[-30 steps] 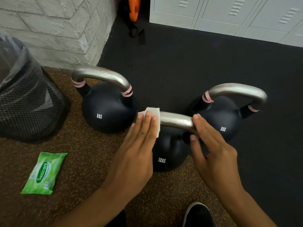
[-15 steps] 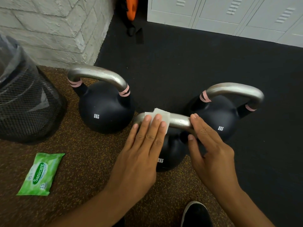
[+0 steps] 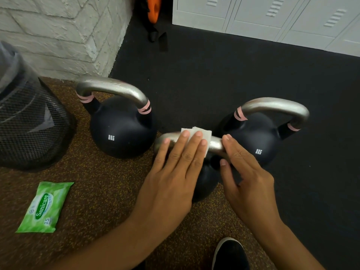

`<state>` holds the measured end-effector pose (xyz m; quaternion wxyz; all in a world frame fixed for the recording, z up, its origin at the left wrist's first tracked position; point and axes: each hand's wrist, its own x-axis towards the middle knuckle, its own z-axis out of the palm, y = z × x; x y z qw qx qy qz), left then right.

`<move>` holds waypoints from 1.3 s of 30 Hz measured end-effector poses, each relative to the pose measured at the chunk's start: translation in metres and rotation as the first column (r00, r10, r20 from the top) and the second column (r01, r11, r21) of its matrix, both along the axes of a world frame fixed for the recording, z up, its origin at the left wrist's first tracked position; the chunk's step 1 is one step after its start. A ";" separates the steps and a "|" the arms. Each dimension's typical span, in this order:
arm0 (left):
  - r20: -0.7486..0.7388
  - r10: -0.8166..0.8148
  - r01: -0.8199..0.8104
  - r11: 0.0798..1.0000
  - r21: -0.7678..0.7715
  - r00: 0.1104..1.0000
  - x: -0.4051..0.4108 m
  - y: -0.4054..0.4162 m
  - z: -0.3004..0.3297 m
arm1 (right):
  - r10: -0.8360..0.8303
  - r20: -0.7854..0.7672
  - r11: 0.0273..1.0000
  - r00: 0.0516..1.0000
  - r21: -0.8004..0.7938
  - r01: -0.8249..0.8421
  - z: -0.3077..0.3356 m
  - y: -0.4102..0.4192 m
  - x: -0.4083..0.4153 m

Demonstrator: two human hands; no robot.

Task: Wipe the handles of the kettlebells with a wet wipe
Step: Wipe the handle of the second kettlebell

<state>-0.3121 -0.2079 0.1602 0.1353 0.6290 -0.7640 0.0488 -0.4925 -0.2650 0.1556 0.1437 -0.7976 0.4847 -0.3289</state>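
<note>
As left hand (image 3: 171, 178) slides wet wipe (image 3: 202, 134) rightward from handle's (image 3: 215, 144) left end, fingers flat, I note mid-bar reached; right hand (image 3: 247, 182), open, steadies.

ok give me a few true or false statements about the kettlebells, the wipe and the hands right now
1. The left hand presses the wet wipe on the near kettlebell's handle. True.
2. The right hand holds the wipe pack. False: the pack lies on the floor; the right hand steadies that handle.
3. Both far kettlebells read 8KG. True.
4. The mesh bin stands right of the kettlebells. False: it stands left.
</note>
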 end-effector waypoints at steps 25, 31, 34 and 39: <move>0.048 0.030 -0.030 1.000 -0.001 0.998 0.010 -0.004 0.007 | 0.007 0.004 0.999 1.000 -0.046 -0.007 -0.004 -0.002 -0.001; 0.007 0.013 -0.014 0.999 0.038 1.000 0.007 -0.018 0.020 | 0.010 -0.014 0.999 1.000 -0.044 -0.010 -0.003 -0.003 -0.001; 0.010 -0.035 0.034 0.999 0.026 0.999 0.001 -0.015 0.017 | 0.007 -0.010 0.999 1.000 -0.050 -0.008 -0.003 -0.003 -0.001; 0.054 -0.070 0.067 0.997 0.044 0.996 -0.002 -0.002 0.006 | 0.016 -0.003 0.999 1.000 -0.046 -0.016 -0.004 -0.003 -0.001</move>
